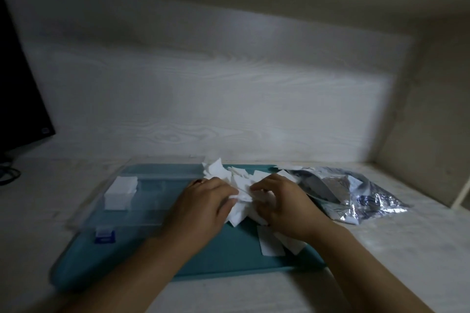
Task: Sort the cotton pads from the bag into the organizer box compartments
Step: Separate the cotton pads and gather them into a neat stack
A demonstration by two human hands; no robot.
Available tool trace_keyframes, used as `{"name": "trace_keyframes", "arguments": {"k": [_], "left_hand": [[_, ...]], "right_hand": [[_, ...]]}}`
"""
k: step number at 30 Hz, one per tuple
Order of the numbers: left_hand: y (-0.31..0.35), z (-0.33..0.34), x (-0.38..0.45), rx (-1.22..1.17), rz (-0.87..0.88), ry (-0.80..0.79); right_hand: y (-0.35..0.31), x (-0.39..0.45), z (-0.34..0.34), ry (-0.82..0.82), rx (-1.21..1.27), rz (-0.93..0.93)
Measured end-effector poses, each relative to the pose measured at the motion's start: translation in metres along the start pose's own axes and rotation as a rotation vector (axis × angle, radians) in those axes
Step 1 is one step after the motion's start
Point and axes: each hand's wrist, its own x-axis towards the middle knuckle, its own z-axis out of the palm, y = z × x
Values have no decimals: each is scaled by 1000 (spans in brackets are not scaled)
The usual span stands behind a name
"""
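A loose heap of white square cotton pads lies on the teal tray. My left hand and my right hand meet over the heap, fingers curled round a bunch of pads between them. A clear organizer box sits on the tray's left part, with a neat stack of pads in its left compartment. The silver foil bag lies open to the right of the tray. Two stray pads rest under my right wrist.
A small blue and white clasp juts from the box's front edge. A dark monitor and cables stand at the far left. A pale wood-grain wall rises behind the desk, and a side panel closes the right.
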Motion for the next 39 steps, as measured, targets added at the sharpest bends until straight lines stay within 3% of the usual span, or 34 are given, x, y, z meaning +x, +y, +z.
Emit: {"name": "trace_keyframes", "arguments": {"k": [5,8,13,17,20,24,26,31,36,39], "left_hand": [[4,-1,-3,-116,-49,189],[3,-8,-4,-71,47,263],[3,-17,-12,-9,259,4],[3,-26,-35,137,445,1],[-5,-34,-45,116,376,4],[11,-33,-44,142,257,-289],[17,-30,-46,63,221,-333],[22,-28,-50,-27,213,-266],[17,-31,-50,-56,170,-35],[14,-34,-48,-63,123,69]], "right_hand": [[3,0,-2,-7,-21,-15],[2,-1,-6,12,-27,-38],[-5,-3,-9,60,-32,-30],[-10,-4,-7,127,10,-27],[-13,-4,-3,101,-5,-72],[-16,-2,8,28,-38,3],[-15,1,13,-16,-64,33],[-11,8,23,-25,-64,70],[-9,10,24,138,-74,-103],[-9,9,19,213,-130,-85]]}}
